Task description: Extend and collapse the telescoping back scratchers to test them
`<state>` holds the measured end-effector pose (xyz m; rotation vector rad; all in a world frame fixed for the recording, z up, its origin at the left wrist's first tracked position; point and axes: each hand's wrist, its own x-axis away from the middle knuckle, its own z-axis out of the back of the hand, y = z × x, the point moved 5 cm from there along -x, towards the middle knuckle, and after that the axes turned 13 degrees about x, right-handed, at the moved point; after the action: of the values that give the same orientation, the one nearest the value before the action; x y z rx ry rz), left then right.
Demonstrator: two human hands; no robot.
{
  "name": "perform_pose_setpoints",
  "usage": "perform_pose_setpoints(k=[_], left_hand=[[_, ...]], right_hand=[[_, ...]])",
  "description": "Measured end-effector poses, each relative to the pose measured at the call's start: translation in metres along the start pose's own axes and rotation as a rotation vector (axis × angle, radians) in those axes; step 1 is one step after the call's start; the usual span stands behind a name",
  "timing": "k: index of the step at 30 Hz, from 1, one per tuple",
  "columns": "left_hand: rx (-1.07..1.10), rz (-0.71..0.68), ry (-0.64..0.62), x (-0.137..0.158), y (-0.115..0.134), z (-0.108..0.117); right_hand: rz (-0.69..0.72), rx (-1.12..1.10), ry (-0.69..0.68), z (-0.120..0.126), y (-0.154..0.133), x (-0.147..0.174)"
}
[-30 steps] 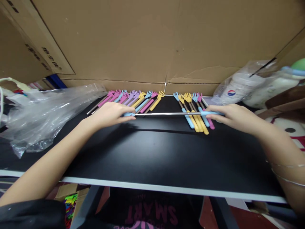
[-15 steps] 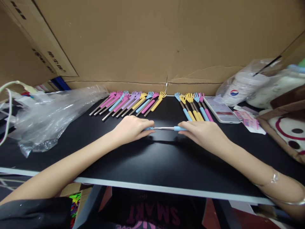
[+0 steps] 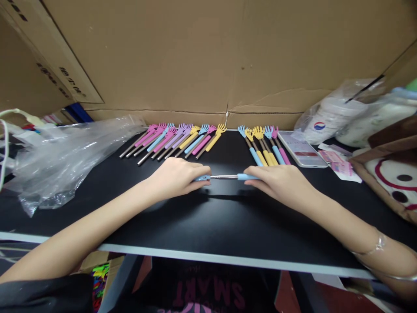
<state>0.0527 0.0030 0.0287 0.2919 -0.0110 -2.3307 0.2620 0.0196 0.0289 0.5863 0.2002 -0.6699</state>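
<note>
Between my two hands, level above the black table, is a blue back scratcher (image 3: 224, 177) with a bare metal rod showing in its middle. My left hand (image 3: 179, 176) is closed on its left end, and the claw there is mostly hidden by the fingers. Around the blue handle at the right end, my right hand (image 3: 276, 180) is closed. Behind my left hand lies a row of back scratchers (image 3: 177, 139) in pink, blue, purple and yellow, claws toward the back. A smaller group of back scratchers (image 3: 265, 145) lies behind my right hand.
A clear plastic bag (image 3: 68, 152) spreads over the table's left side. On the right lie a phone (image 3: 302, 150), pink-and-white cards (image 3: 340, 163), a bagged white cup (image 3: 335, 115) and a brown-edged bag (image 3: 391, 174). A cardboard wall (image 3: 195, 56) stands behind. The table's pale front edge (image 3: 228, 259) runs below my arms.
Both hands keep their hold on the blue back scratcher. A little more of its blue left end shows beside my left fingers. The view has shifted slightly.
</note>
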Motion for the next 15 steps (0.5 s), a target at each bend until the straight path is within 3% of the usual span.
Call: perform_pose_setpoints(k=[3, 7, 11, 15], left_hand=[[0.041, 0.067, -0.1, 0.004, -0.01, 0.006], [0.124, 0.195, -0.17, 0.012, -0.044, 0.018], [0.233, 0.239, -0.235, 0.018, -0.067, 0.025], [0.223, 0.234, -0.281, 0.02, -0.062, 0.03]], right_hand=[[0.002, -0.058, -0.074, -0.007, 0.021, 0.003], [-0.097, -0.183, -0.212, -0.014, 0.069, 0.011], [-0.146, -0.322, -0.401, -0.011, 0.093, 0.017], [-0.126, -0.3, -0.344, 0.0, 0.095, 0.016]])
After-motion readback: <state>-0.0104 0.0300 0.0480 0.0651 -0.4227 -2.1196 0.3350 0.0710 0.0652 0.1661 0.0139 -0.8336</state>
